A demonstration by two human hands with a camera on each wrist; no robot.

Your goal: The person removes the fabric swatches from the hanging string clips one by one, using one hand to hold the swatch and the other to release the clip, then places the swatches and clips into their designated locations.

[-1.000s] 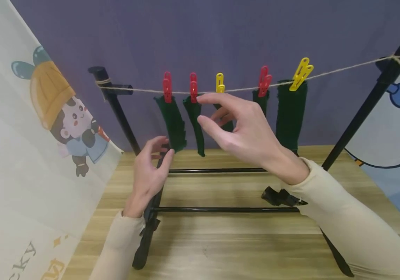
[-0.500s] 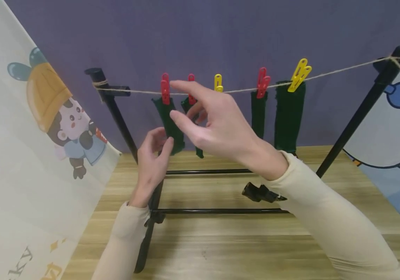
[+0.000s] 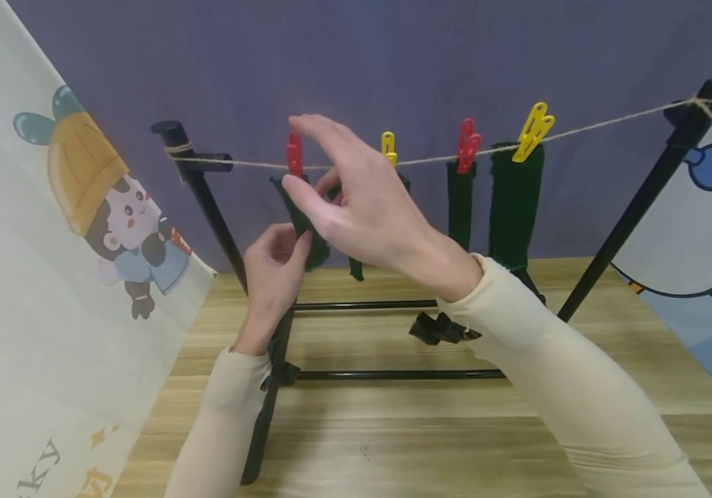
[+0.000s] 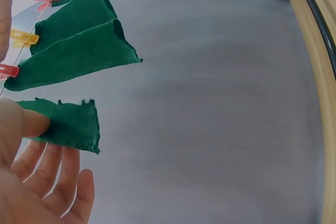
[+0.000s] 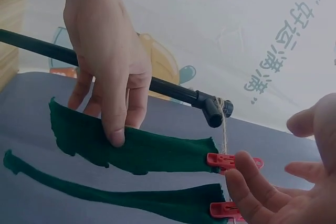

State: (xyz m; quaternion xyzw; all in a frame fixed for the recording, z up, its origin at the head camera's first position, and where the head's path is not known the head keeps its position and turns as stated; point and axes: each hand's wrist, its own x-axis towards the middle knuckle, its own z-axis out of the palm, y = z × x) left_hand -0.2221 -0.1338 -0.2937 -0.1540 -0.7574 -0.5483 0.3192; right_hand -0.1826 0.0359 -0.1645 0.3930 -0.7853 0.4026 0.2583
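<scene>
The leftmost dark green cloth strip (image 3: 317,257) hangs from the line by a red clothespin (image 3: 294,158). My left hand (image 3: 273,273) holds this strip partway down, thumb in front and fingers behind, as the left wrist view shows on the green cloth (image 4: 73,127). My right hand (image 3: 371,204) is at the top of the strip, thumb and forefinger spread on either side of the red clothespin. In the right wrist view its fingertips come right up to the red clothespin (image 5: 220,161), not closed round it. The second strip is mostly hidden behind my right hand.
The twine line (image 3: 430,160) runs between two black posts (image 3: 626,214). Further right, yellow (image 3: 533,133) and red (image 3: 468,146) clothespins hold more green strips (image 3: 515,207). Black crossbars (image 3: 393,375) stand low over the wooden tabletop (image 3: 362,443). A printed curtain (image 3: 81,311) hangs at left.
My right hand has moved left along the line, from the second red clothespin to the leftmost one. The left hand has risen to the leftmost strip and taken hold of it.
</scene>
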